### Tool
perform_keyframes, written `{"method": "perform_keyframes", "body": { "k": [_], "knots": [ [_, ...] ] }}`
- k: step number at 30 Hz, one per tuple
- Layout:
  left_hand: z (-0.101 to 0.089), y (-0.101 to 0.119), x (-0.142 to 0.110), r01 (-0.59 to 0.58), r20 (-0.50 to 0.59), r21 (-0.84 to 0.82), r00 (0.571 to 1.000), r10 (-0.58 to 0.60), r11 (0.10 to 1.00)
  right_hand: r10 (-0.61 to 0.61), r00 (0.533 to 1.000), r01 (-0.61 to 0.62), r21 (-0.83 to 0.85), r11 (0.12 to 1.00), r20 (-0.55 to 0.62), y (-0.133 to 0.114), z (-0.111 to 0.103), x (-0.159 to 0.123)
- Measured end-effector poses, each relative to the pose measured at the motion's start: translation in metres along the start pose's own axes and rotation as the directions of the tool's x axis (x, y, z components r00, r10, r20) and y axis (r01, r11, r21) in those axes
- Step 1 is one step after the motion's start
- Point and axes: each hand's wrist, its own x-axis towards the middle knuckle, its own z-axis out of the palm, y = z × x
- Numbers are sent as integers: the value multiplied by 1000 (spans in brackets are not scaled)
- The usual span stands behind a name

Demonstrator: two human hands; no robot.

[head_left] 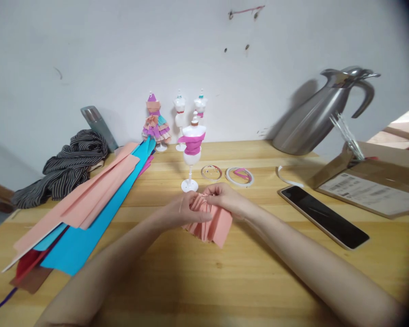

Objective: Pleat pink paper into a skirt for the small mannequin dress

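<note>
Both hands meet over the wooden table, gripping one piece of pleated pink crepe paper [221,227]. My left hand [180,211] pinches its gathered top edge, thumb lying across the folds. On the other side of the same edge, my right hand [224,198] has its fingers closed on the pleats. The paper fans out below the hands. Just behind them stands a small white dress-form mannequin [192,156] with a magenta band [193,144] wrapped round its torso. The fingertips are partly hidden by the folds.
Behind stand a mannequin in a ruffled paper dress [157,122] and two white mannequins [179,106]. Crepe paper sheets [88,195] and striped cloth [68,156] lie left. Tape rolls [239,176], a phone [323,215], a cardboard box [375,181] and a steel jug [313,113] are right.
</note>
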Motion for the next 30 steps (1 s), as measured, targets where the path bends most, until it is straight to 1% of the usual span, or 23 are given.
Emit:
{"method": "perform_keyframes", "body": {
  "k": [2,3,4,5,6,8,9,11,13,15,16,18,20,21,23,24,26,30],
  "knots": [
    [7,0,-1,-20,-153,168,987,46,986,-13,1000,13,10,1000,16,-2,2,-1],
    [9,0,0,-18,-201,219,977,64,975,-19,999,19,7,1000,27,-3,2,-1],
    [9,0,1,-16,-211,223,975,64,975,-22,999,22,4,1000,41,-4,2,-2],
    [9,0,1,-12,-186,185,981,47,983,-24,998,24,1,1000,54,-4,2,-3],
    [7,0,2,0,-139,114,990,16,994,-26,997,26,0,1000,67,-5,2,-3],
    [2,0,4,57,-41,-64,997,-60,996,-27,995,28,-6,1000,96,-5,1,-4],
    [0,0,4,93,-21,-140,995,-97,986,-27,994,29,-14,999,107,-5,0,-5],
    [-3,0,4,145,-43,-236,986,-159,961,-27,992,32,-34,999,125,-5,-3,-5],
    [-4,3,4,153,-93,-274,978,-185,949,-37,990,44,-45,998,135,-7,-5,-4],
    [-2,8,2,120,-117,-233,982,-151,965,-56,989,63,-50,997,136,-9,-7,-4],
    [-1,11,1,86,-123,-175,987,-108,981,-68,989,76,-55,996,135,-11,-7,-4],
    [1,15,-2,-13,-146,5,989,13,1000,-88,986,97,-58,994,143,-15,-8,-4],
    [4,17,-4,-103,-189,208,972,143,973,-103,982,114,-64,991,161,-18,-7,-3],
    [4,17,-4,-128,-213,287,958,194,949,-105,980,119,-76,990,167,-20,-7,-3],
    [4,18,-5,-139,-248,394,936,250,909,-111,982,130,-121,984,153,-23,-6,-3],
    [3,19,-4,-139,-257,417,930,263,898,-117,984,136,-147,980,133,-25,-6,-3],
    [-1,24,-4,-151,-259,394,928,267,907,-135,986,152,-184,971,101,-30,-7,-3],
    [-9,43,-4,-170,-264,226,937,229,959,-211,975,221,-247,943,67,-47,-13,-1]
  ]
}}
